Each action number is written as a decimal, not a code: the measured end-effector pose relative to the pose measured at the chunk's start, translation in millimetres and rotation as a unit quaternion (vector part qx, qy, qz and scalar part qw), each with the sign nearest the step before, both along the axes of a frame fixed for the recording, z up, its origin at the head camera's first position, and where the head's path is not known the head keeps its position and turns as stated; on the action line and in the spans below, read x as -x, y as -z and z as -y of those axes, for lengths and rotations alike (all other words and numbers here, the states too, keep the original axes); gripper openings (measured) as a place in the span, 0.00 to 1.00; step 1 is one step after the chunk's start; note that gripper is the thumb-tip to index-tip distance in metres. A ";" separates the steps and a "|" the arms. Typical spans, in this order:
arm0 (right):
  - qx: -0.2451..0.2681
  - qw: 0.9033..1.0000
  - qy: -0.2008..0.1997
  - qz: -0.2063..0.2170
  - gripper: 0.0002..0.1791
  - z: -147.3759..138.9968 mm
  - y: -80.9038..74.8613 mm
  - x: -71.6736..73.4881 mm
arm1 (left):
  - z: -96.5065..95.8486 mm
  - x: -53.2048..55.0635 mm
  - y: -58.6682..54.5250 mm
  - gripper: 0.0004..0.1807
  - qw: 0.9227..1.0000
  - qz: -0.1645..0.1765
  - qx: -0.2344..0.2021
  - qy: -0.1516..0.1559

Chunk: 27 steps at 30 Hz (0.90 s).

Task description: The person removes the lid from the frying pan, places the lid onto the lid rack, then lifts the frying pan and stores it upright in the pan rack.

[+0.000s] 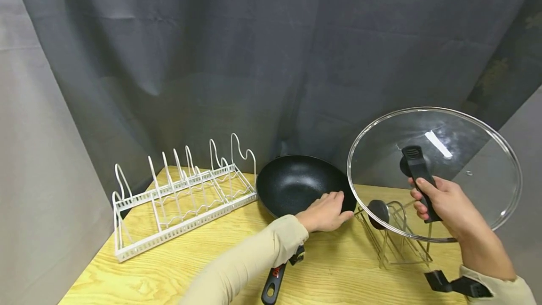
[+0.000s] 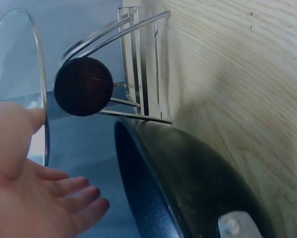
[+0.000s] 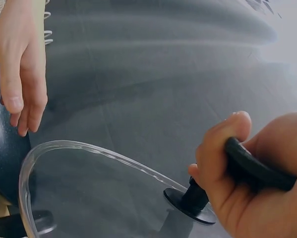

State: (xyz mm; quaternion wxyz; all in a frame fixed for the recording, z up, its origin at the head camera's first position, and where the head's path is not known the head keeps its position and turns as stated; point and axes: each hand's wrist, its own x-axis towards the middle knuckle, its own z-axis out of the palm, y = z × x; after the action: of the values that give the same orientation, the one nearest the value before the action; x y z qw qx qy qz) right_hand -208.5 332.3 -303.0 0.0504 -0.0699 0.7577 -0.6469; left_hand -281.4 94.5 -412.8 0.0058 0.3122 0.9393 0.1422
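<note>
- One clear glass lid [image 1: 459,168], with a pale rim and one black handle [image 1: 419,168], is held up tilted over the right part of the tabletop [image 1: 338,276], near its back edge.
- Two hands are in view. The right hand [image 1: 450,204] grasps the lid's handle, its fingers curled round the grip.
- The left hand [image 1: 326,213] is free of any grip: its fingers are extended and loose, over the right side of the wok. Whether they touch its rim cannot be told.
- One black wok [image 1: 292,185] sits near the middle of the back edge, its one long handle [image 1: 273,286] pointing at the front edge.
- One metal wire stand [image 2: 138,117] is just right of the wok, partly seen through the lid; one dark round piece [image 2: 84,87] shows at it.
- One white rack [image 1: 186,225] stands by the back left corner, left of the wok; its wire uprights overlap too much to count surely.
- One dark grey curtain [image 1: 254,60] hangs behind the back edge.
</note>
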 end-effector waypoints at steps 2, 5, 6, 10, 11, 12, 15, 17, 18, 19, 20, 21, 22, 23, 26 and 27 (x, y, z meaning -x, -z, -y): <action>0.002 1.000 0.002 0.004 0.21 -3.3 0.3 -1.1 | -4.1 0.8 2.1 0.35 1.000 -0.005 -0.001 -0.001; 0.006 1.000 0.002 0.002 0.20 -8.8 0.7 -2.6 | -9.5 2.0 5.6 0.35 1.000 -0.007 0.000 0.000; 0.007 1.000 0.003 -0.001 0.20 -10.4 0.9 -3.1 | -10.9 2.3 7.0 0.35 1.000 -0.009 0.001 0.000; 0.008 1.000 0.010 -0.013 0.18 -15.5 0.4 -4.7 | -15.4 3.6 11.2 0.35 1.000 -0.011 -0.001 -0.003; 0.002 1.000 0.014 -0.017 0.18 -16.4 0.0 -5.0 | -16.6 4.0 12.2 0.35 1.000 -0.010 -0.002 -0.005; -0.002 1.000 0.019 -0.017 0.18 -17.0 -0.4 -5.3 | -17.7 4.0 13.0 0.35 1.000 -0.010 -0.003 -0.007; -0.030 0.999 0.039 -0.016 0.19 -18.8 -1.5 -6.2 | -22.9 4.1 15.4 0.37 1.000 -0.004 -0.009 -0.011; -0.046 0.997 0.053 -0.017 0.19 -19.8 -1.5 -6.7 | -27.6 4.5 17.5 0.38 1.000 -0.002 -0.014 -0.011; -0.048 0.997 0.059 -0.017 0.19 -20.2 -1.2 -6.9 | -30.2 4.7 18.6 0.38 1.000 -0.003 -0.016 -0.011; -0.053 0.996 0.064 -0.018 0.20 -20.6 -0.9 -6.8 | -33.0 4.9 19.5 0.38 1.000 -0.007 -0.018 -0.011; -0.055 0.996 0.068 -0.020 0.20 -21.1 -0.5 -6.8 | -36.0 5.4 20.7 0.38 1.000 -0.010 -0.017 -0.010; -0.057 0.995 0.072 -0.022 0.20 -21.6 -0.2 -6.8 | -38.8 5.6 21.5 0.38 1.000 -0.014 -0.016 -0.010; -0.060 0.995 0.076 -0.023 0.20 -22.2 0.0 -6.6 | -41.6 5.6 22.0 0.37 1.000 -0.017 -0.014 -0.009; -0.061 0.995 0.079 -0.023 0.20 -22.8 0.2 -6.6 | -44.2 5.4 21.9 0.37 1.000 -0.019 -0.013 -0.009; -0.055 0.995 0.082 -0.016 0.21 -24.6 0.4 -6.7 | -50.5 3.5 21.3 0.38 1.000 -0.018 -0.007 -0.006; -0.053 0.995 0.083 -0.014 0.21 -25.0 0.4 -6.9 | -52.3 2.6 20.8 0.38 1.000 -0.018 -0.005 -0.004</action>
State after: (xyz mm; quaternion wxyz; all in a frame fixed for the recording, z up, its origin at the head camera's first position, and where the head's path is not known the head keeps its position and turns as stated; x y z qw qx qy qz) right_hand -201.6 357.3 -303.4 -0.0098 -0.0131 0.7950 -0.6064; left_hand -284.0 146.8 -433.6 -0.0132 0.3105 0.9399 0.1416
